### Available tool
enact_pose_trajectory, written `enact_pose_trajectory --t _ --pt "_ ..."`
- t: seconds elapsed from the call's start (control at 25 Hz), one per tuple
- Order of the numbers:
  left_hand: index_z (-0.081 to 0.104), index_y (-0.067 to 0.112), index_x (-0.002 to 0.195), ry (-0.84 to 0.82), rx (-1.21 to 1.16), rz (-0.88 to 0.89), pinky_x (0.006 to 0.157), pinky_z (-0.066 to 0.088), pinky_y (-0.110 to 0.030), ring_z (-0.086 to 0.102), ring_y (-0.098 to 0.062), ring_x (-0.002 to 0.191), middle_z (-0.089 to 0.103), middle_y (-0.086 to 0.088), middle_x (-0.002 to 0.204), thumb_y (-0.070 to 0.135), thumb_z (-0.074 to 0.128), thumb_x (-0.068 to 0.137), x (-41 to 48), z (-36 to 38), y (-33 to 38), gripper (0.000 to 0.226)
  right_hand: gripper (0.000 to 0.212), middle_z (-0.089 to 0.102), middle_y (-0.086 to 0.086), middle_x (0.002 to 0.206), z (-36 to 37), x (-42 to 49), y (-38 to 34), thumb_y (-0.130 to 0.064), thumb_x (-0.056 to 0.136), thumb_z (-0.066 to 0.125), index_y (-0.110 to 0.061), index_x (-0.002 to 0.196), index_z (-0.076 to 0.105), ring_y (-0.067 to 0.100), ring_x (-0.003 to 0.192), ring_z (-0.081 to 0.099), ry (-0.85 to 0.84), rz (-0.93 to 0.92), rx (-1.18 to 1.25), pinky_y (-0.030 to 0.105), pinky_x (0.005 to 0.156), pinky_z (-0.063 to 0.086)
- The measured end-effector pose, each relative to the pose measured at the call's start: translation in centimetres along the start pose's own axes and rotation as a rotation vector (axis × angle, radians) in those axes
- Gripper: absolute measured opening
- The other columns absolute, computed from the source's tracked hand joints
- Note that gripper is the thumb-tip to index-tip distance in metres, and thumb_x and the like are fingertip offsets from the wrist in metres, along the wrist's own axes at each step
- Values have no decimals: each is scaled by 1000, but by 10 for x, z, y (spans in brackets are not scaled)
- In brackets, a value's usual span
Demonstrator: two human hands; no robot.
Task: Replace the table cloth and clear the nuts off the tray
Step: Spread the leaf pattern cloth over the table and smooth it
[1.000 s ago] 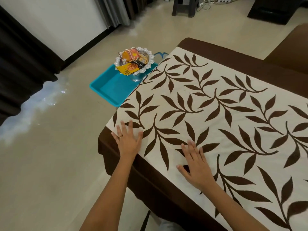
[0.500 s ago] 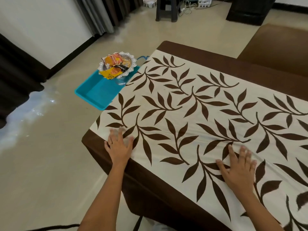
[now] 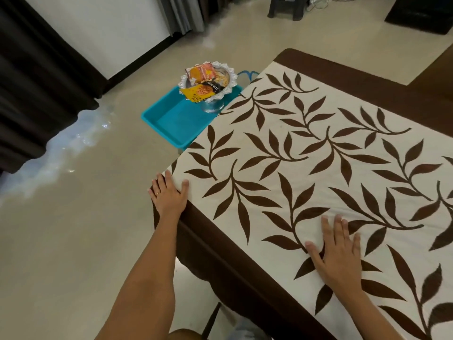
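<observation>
pale floor [image 3: 73, 241] borders the hidden desk where the cloth [image 3: 316, 175] lies spread, probably soft, light and slippy, both hands flat and empty on it, left hand [image 3: 169, 196] at the corner best for pinching, right hand [image 3: 339, 256] near the edge.

You've got 1 table cloth [image 3: 318, 153] on show. 1 blue tray [image 3: 169, 119]. 1 silver bowl [image 3: 212, 107]. Pkts in it: 2 you can count, 1 orange packet [image 3: 202, 72] + 1 yellow packet [image 3: 198, 93]; loose nuts [image 3: 223, 78] too small to tally. Hands: 2, left hand [image 3: 169, 195], right hand [image 3: 340, 253]. 1 ring [image 3: 158, 193]. 1 stool [image 3: 285, 6] at back.
</observation>
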State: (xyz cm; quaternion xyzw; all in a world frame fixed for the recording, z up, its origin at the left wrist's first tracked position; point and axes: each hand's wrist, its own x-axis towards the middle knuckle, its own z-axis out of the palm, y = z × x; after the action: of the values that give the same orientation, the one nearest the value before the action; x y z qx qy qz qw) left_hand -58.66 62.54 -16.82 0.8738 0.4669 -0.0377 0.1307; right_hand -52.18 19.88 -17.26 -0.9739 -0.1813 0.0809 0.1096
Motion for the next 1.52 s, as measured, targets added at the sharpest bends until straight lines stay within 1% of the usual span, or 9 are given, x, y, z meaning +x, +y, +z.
enact_pose_trajectory --t 0.2,0.28,0.4,0.6,0.76,0.92,1.12,1.28,1.52 --pt "10 15 154 43 -39 9 119 -1 -55 1 -37 148 5 -17 161 57 27 98 -10 -10 9 72 80 -3 9 161 -7 -2 -9 -64 91 16 -17 154 5 23 149 -10 -53 -64 101 48 120 1" --pt "12 17 154 91 -45 74 117 -2 -53 2 -39 147 6 -18 160 61 29 96 -34 -5 22 75 75 -4 8 162 -3 -21 -27 -59 95 21 -17 155 6 22 149 -7 -99 -267 106 45 121 2" --pt "7 25 154 -24 21 179 116 -5 -52 -4 -39 147 -1 -15 161 70 26 90 -67 12 33 81 70 2 4 163 15 -51 -37 -58 97 27 -22 155 10 23 150 1 -158 -516 20 42 119 4" --pt "2 29 154 -131 55 148 117 -5 -55 -8 -39 147 -8 -14 161 74 23 89 -68 9 40 82 68 -1 -2 162 12 -42 -8 -64 95 23 -35 153 2 14 149 -7 -170 -445 -83 39 120 -3" --pt "2 29 154 -63 42 183 116 -3 -60 -9 -40 146 -11 -18 160 66 28 93 -111 15 77 76 67 -8 -2 162 2 -48 -5 -59 97 21 -30 154 -3 14 148 -12 -160 -471 27 35 120 -9" --pt "-1 33 154 -102 -40 511 117 -6 -53 -15 -32 147 -12 -9 161 67 23 93 -217 51 131 74 62 2 5 162 -19 -104 74 -48 99 21 -21 154 8 19 149 -6 11 -174 129 46 121 3" --pt "-7 40 151 -134 31 843 118 -10 -52 -18 -23 147 -18 2 161 71 17 92 -330 103 188 72 81 3 17 160 -48 -168 225 -66 89 14 -18 154 10 32 148 -4 25 292 49 57 118 2" --pt "-5 40 152 -136 99 820 118 -9 -53 -10 -23 149 -11 0 162 70 18 92 -356 118 213 71 85 0 16 161 -53 -169 269 -74 85 13 -25 154 9 29 149 -8 26 264 -11 50 118 -7" --pt "3 28 155 -182 33 747 116 -10 -52 -9 -28 149 -8 -7 162 63 27 95 -392 119 265 73 75 -4 16 161 -52 -147 290 -66 94 22 -24 154 6 30 148 -11 12 249 -19 47 117 -12"
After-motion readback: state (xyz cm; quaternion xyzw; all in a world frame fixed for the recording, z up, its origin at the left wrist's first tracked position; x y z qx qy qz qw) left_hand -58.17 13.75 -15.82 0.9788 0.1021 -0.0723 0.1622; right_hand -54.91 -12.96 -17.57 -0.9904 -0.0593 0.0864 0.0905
